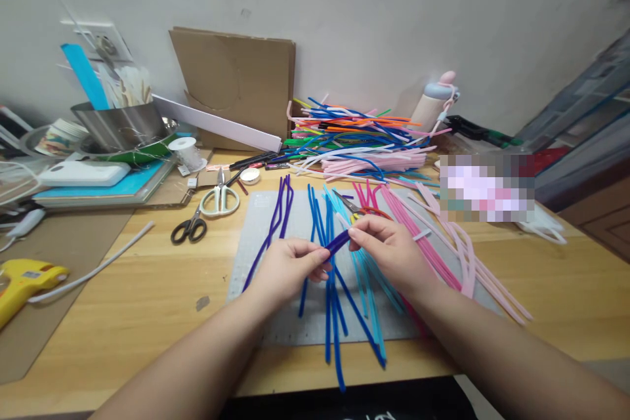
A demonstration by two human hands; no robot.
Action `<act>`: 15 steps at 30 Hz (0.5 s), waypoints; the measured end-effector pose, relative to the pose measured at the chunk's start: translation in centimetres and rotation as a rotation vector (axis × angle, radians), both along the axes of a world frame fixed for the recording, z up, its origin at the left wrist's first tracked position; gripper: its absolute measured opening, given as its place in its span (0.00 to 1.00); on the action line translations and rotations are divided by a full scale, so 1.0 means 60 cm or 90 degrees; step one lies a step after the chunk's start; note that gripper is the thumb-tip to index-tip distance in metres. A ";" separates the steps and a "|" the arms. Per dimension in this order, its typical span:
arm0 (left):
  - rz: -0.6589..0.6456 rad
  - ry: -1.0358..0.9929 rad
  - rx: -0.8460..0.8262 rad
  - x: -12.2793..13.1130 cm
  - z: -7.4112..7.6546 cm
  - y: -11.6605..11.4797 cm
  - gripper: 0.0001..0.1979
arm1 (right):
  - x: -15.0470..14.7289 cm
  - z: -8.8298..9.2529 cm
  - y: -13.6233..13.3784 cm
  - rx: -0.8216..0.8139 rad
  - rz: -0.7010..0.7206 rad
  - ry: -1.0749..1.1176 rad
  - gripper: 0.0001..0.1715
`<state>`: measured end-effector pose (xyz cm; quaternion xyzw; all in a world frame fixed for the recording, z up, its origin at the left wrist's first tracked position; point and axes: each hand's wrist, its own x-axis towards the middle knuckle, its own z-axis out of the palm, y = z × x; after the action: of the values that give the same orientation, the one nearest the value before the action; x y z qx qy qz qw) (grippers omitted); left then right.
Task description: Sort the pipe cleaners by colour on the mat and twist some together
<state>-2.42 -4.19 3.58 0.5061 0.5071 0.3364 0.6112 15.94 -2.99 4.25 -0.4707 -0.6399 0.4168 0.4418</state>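
A short dark purple pipe cleaner piece [338,243], which looks bunched or doubled, stretches between my hands above the grey cutting mat [290,325]. My left hand [298,264] pinches one end and my right hand [386,241] the other. Beneath them lie blue pipe cleaners [328,315] and light blue pipe cleaners [373,315]. Longer purple pipe cleaners [272,230] rest to the left. Dark pink pipe cleaners [418,236] and pale pink pipe cleaners [462,246] are on the right. Pliers [350,205] lie just behind my right hand, partly hidden.
White-handled scissors [220,200] and black-handled scissors [189,230] lie left of the mat. A yellow glue gun [29,279] sits far left. Behind are a mixed pipe cleaner pile [364,141], cardboard [236,85], a wire spool [186,152], a metal pot [123,128] and a bottle [427,108].
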 end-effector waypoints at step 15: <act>0.013 -0.132 -0.087 0.002 0.001 0.003 0.09 | 0.004 -0.004 0.002 -0.002 -0.004 0.033 0.11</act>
<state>-2.32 -4.01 3.62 0.4209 0.4683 0.3580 0.6896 16.19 -2.87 4.04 -0.4626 -0.6263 0.4280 0.4589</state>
